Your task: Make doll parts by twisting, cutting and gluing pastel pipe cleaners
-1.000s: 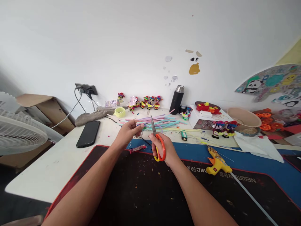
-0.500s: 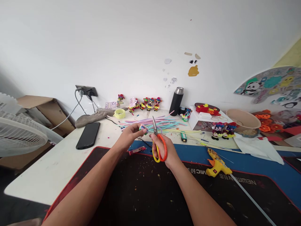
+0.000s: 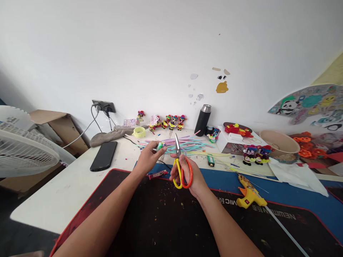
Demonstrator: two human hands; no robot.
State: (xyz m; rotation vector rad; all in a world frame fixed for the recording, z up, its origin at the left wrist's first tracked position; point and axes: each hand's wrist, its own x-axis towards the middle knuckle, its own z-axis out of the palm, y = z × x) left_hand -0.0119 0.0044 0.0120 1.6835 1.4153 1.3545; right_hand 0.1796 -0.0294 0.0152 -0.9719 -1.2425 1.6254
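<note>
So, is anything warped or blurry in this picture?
Head view: the fan and wall decal look stretched near the edges, probably lens distortion; light is soft, the mat dark, and the colourful piece in the left hand too small to make out.

The right hand [image 3: 190,175] holds scissors [image 3: 178,162]; the left [image 3: 150,157] pinches something small, apparently fuzzy.

Small multicoloured piece [image 3: 162,145] mostly covered by left hand [image 3: 149,156], exact shape unclear. Right hand [image 3: 190,175] hides part of scissors [image 3: 178,148]. Strips [image 3: 191,141] partly blocked by both. Fan [image 3: 26,148] cut by left edge; black mat [image 3: 158,221] and pale rod [image 3: 287,230] cut at bottom. Figurine [image 3: 181,122] details too small to tell.
</note>
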